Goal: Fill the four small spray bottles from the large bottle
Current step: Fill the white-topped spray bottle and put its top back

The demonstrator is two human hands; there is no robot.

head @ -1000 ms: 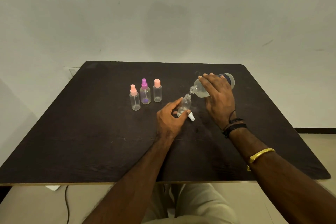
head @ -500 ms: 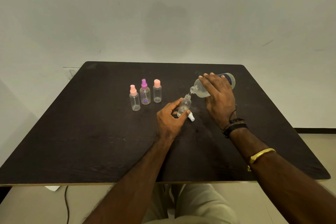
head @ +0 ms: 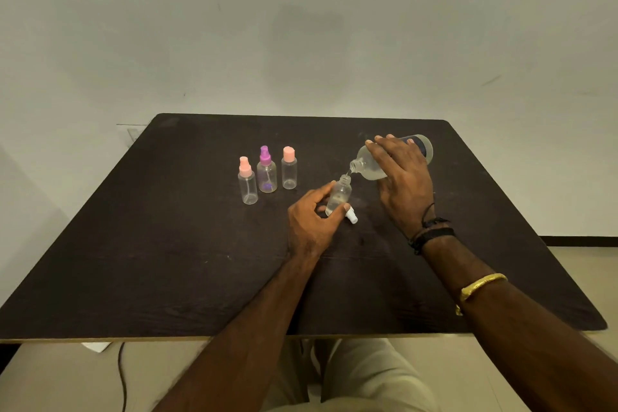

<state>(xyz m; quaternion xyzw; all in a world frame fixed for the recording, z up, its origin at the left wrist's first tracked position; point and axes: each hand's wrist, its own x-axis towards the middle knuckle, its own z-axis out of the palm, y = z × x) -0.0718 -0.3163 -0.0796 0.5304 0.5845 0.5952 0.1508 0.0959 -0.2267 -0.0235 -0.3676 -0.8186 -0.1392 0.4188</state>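
Pouring lg bottle (head: 368,166) into sm bottle (head: 339,193); dark label (head: 419,145) unreadable.

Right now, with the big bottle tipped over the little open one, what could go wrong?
1. The small open bottle has a narrow mouth; liquid from the large bottle in the right hand could miss and wet the table.
2. The left hand grips it around its lower half, so a nudge might tip it.
3. The white spray cap lies loose beside that hand and could get knocked away.

Tilted large bottle (head: 367,166) pours into uncapped small bottle (head: 339,193); three capped bottles (head: 266,174) stand left.
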